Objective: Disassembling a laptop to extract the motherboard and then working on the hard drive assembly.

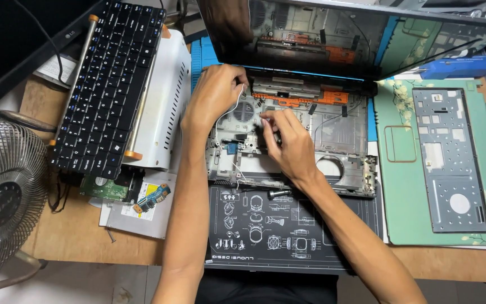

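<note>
Left hand (216, 93) pinches thin white cable (238, 100); right hand (288, 141) grips small part, unidentifiable, inside opened grey plastic laptop base (344, 126), frame centre. Risk: tugging could tear cable from connector.

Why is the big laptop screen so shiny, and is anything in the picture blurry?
In the head view, the dark laptop screen mirrors the orange-and-grey laptop base below it; the left hand and right hand look sharp; the fan at the edge bulges from lens distortion.
</note>
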